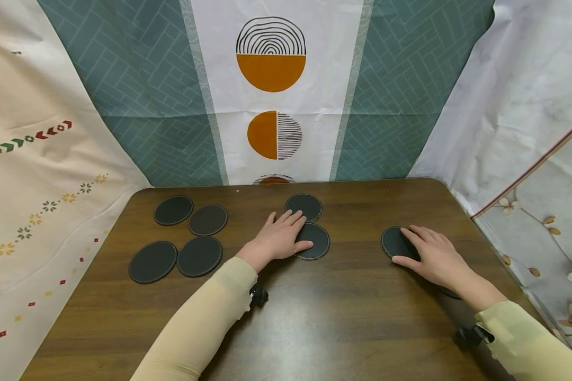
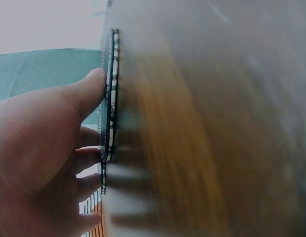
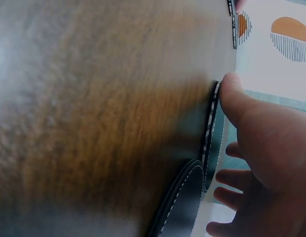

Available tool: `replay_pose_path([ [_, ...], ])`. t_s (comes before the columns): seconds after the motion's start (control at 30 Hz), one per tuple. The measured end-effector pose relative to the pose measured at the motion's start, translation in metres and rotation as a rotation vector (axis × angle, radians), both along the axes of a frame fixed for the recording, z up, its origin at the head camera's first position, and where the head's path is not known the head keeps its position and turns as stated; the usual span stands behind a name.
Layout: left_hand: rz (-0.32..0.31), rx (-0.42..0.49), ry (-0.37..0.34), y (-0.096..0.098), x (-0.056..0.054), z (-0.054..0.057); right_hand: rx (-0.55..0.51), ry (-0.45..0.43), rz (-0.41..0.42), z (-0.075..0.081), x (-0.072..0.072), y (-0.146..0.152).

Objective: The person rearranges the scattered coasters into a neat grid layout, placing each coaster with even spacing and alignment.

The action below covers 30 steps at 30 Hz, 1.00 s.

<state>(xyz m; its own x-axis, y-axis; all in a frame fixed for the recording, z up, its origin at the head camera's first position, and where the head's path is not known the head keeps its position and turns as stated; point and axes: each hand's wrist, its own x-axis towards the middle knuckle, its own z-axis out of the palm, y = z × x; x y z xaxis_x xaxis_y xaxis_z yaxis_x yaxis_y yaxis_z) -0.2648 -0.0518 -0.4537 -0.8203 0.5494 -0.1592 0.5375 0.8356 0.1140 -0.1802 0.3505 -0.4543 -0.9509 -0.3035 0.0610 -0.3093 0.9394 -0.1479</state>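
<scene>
Sitting close together at the left, four round black coasters (image 1: 199, 258) are lying on the wood-grain tabletop (image 1: 333, 323). Mid-table, the left hand (image 1: 277, 239) is stretching loosely spread fingers over two more coasters (image 1: 320, 242) — its thumb touching the nearer. Farther right, the right hand (image 1: 436, 258) is resting, fingers extended, thumb wide, on one coaster (image 1: 392, 241) — another coaster (image 1: 450, 292) is showing partly beneath the wrist, making eight visible.

Brown woodgrain desk (image 1: 338, 328), and the discs (image 1: 199, 256) are black with pale-stitched edging, though one browner disc (image 1: 207, 220) sits toward the far left corner. Cloth (image 1: 138, 69) past the far edge is teal with brick-like lines, plus orange-and-black-lined circles on white.
</scene>
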Motion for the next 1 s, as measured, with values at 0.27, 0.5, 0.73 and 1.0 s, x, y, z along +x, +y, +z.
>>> replay_pose_path([
  [0.27,0.006,0.004,-0.013,0.0006,0.0006,0.002,-0.002,-0.022,-0.019,0.0002,0.0022,0.0022],
  [0.5,0.006,0.024,-0.02,-0.0013,-0.0006,0.0011,-0.016,-0.045,-0.045,0.0028,0.0003,0.001],
  [0.73,0.007,0.033,-0.021,-0.0029,-0.0016,-0.0007,-0.056,-0.059,-0.07,0.0051,-0.0026,-0.0012],
  [1.0,0.008,0.037,-0.02,-0.0031,-0.0015,-0.0017,-0.085,-0.05,-0.085,0.003,-0.0053,-0.0027],
])
